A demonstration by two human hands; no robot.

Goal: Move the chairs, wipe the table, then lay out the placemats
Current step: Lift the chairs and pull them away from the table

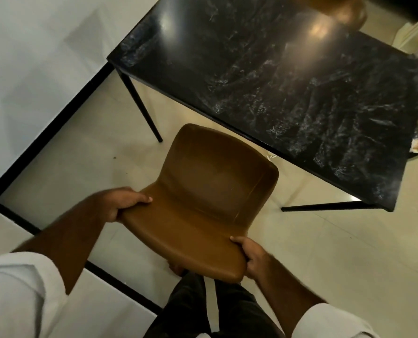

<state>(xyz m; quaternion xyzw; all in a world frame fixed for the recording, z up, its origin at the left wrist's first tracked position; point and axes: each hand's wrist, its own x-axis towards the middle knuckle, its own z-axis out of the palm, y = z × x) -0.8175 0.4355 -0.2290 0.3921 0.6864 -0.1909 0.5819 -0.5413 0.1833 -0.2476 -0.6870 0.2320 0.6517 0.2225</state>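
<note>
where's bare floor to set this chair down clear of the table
The widest bare floor lies right of the chair, between the near leg of the table and your right hand. A narrower strip lies left, between the black border and the left leg. The table's far end is crowded by a second chair.

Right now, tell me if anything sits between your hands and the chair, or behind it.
Nothing between: the left hand and right hand grip the brown chair at its sides. Behind it only the person's legs stand close.
</note>
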